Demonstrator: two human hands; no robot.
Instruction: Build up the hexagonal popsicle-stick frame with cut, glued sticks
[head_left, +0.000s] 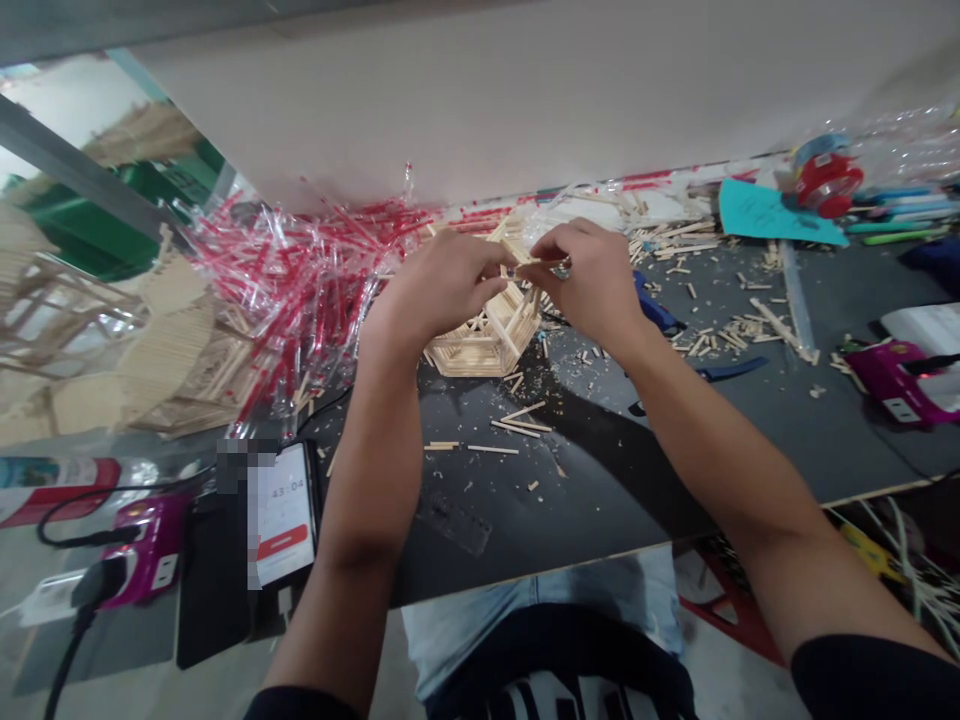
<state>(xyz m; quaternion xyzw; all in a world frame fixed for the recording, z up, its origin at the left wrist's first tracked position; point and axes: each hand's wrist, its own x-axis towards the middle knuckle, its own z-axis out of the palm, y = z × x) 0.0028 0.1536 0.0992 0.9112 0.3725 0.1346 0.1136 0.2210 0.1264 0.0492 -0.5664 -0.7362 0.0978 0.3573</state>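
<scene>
Fitting under way at the top of the stick model [487,340], on the dark table [600,470]: right hand [589,285] pinching a thin stick [541,265] there, left hand [442,290] curled just beside, grip probably on the model. Steady pinch needed.

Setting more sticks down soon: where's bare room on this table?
Bare dark tabletop lies between the loose sticks and the near edge, and right of the right forearm, by the magenta power strip. Crowded: red-striped plastic wrap left of the stick model, and stick offcuts behind the right hand.
</scene>
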